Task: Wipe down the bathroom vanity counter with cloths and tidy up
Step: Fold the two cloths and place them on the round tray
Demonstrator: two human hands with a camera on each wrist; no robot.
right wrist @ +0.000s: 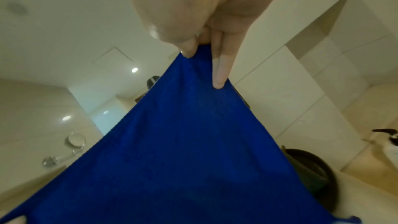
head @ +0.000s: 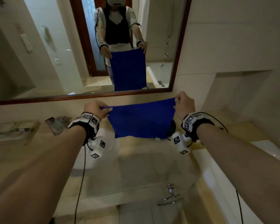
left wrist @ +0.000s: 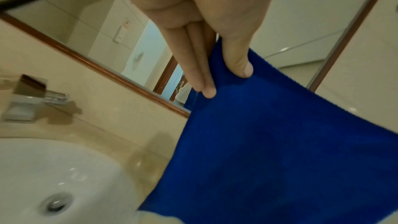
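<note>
Here held up in the air above the beige worktop [head: 136, 152], in front of the mirror [head: 176, 65]: blue cloth [head: 141, 120], stretched flat, left hand [head: 97, 109] and right hand [head: 183, 104] each pinching one top corner between thumb and fingers. Below left, white sink [left wrist: 43, 168] and chrome tap [left wrist: 32, 98].

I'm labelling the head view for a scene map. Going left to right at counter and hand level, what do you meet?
Tray → faucet → left hand → blue cloth → right hand.
</note>
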